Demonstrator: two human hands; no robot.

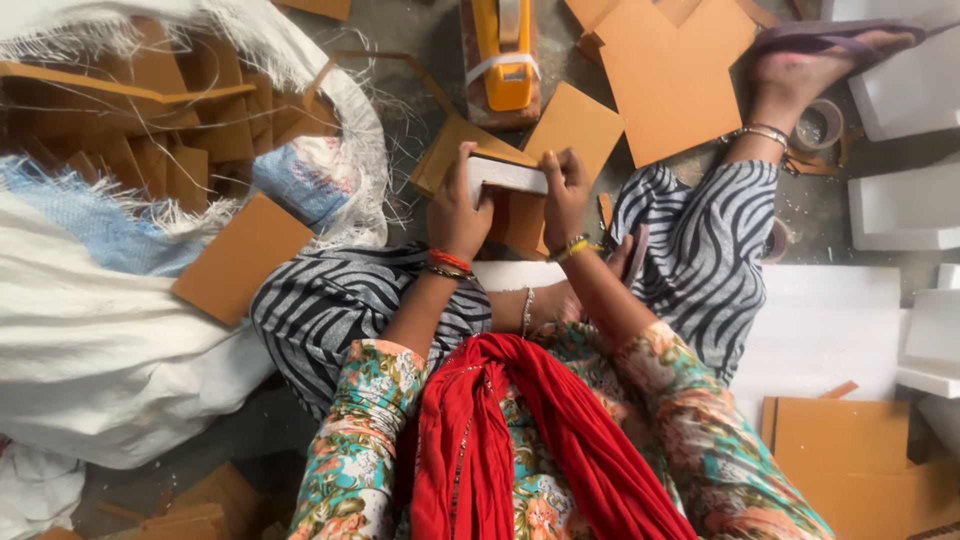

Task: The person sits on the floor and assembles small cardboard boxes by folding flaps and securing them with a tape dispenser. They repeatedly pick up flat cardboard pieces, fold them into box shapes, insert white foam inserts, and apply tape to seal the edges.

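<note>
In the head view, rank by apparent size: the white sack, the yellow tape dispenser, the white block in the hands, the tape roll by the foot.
1. White sack, by far the largest.
2. Yellow tape dispenser, partly cut off at the top edge.
3. White block, partly covered by both hands.
4. Tape roll, smallest, though farther from the camera.

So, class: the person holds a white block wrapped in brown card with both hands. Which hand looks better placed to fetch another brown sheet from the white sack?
Probably the left hand: the white sack of brown sheets lies on that side, while the right hand grips the white block.
</note>
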